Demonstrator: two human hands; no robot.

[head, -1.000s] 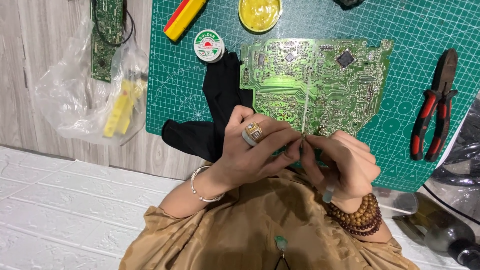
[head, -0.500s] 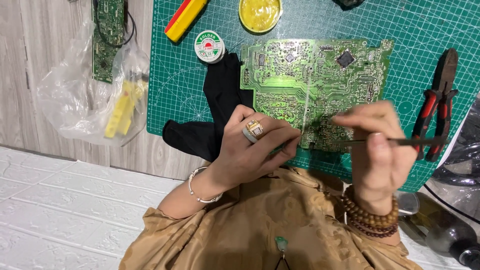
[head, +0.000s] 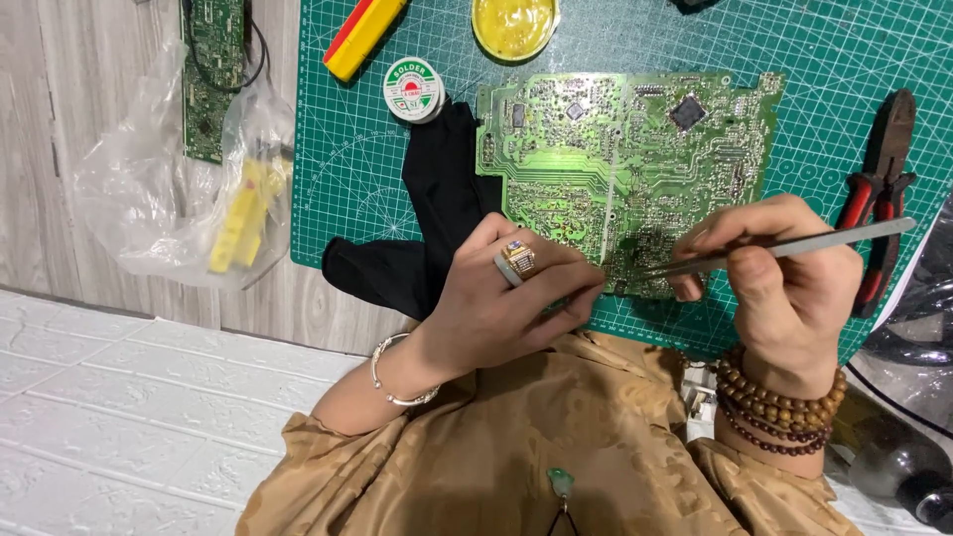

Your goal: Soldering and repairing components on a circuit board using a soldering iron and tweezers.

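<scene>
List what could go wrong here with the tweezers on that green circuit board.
1. The tweezers tips sit among dense parts on the circuit board; a slip of the right hand might scratch traces or knock a component loose.
2. The left hand pins only the board's near edge, so it may pivot on the cutting mat.
3. The black cloth lies partly under the board, possibly leaving it uneven.

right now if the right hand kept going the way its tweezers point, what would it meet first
Probably the green circuit board: the right hand aims the tweezers leftward, tips already at its lower edge. Beyond lie the left hand fingertips, though depth is unclear.
</scene>
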